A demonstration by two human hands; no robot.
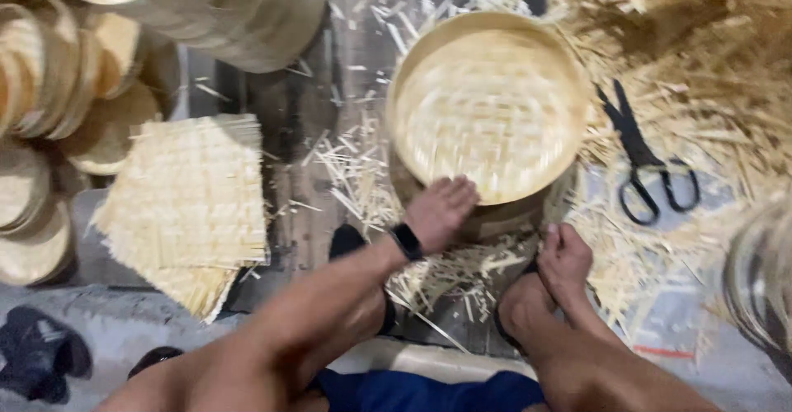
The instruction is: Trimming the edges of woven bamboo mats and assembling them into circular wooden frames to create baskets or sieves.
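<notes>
Left hand [441,208] flat against near rim of round woven bamboo tray [488,103], fingers spread. Right hand [564,257] curled just below tray, among bamboo offcuts [445,276]. Black scissors [648,160] lying right of tray. Square woven mat [190,197] at left, beside stacked round lids [49,115].

My feed is evenly, warmly lit, without glare. Motion blur smears the round bamboo tray [488,103] at one o'clock; soft shadows pool under my forearms at six.
</notes>
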